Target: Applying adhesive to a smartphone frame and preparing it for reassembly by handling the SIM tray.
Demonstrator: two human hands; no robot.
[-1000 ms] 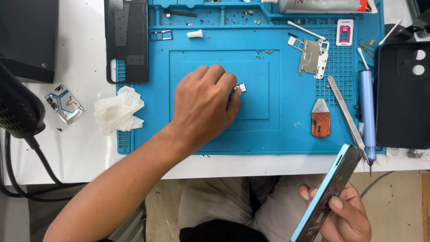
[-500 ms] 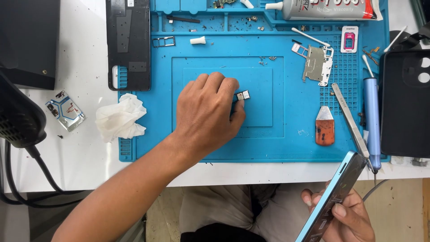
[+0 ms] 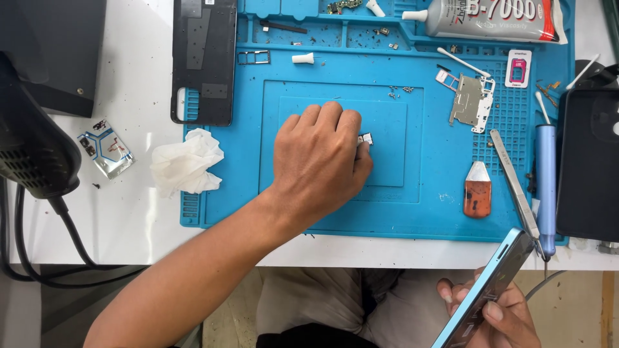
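Small metal part (image 3: 365,138) sits mid blue mat (image 3: 425,212), pinched by the left hand (image 3: 319,161) with open mat around, while the right hand (image 3: 500,316) grips a phone (image 3: 490,290) below the table edge.

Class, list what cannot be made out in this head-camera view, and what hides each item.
1. Small metal part: mostly covered by the left hand; its kind is unclear.
2. Light blue phone in the right hand: cut by the bottom edge.
3. Glue tube: top cut by the frame.
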